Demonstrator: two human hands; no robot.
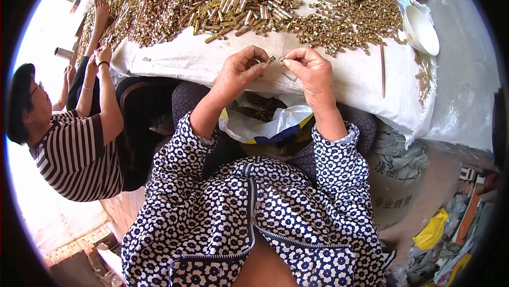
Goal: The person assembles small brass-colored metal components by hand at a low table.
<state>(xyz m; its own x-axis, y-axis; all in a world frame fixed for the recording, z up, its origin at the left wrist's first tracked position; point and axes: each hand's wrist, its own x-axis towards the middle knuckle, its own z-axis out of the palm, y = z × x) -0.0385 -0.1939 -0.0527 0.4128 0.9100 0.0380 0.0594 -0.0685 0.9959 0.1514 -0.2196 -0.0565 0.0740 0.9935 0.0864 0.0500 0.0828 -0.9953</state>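
Note:
Above the near edge of the cloth-covered table, both my hands are raised close together. My left hand (241,71) is closed, thumb and forefinger pinching a small brass-coloured metal piece (271,59). Facing it, my right hand (312,71) is closed in a pinch at a tiny part; its kind is too small to make out. The fingertips of the two hands are a little apart. Beyond them lies a wide heap of brass-coloured metal tubes (233,9), and to its right a spread of short, nut-like brass-coloured pieces (347,19).
An open plastic bag (286,122) with dark contents hangs at my lap. A white bowl (421,30) stands at the table's right edge, near a thin brown rod (383,69). At left a co-worker in a striped shirt (79,154) works at the heap. Bags and scraps (432,228) lie lower right.

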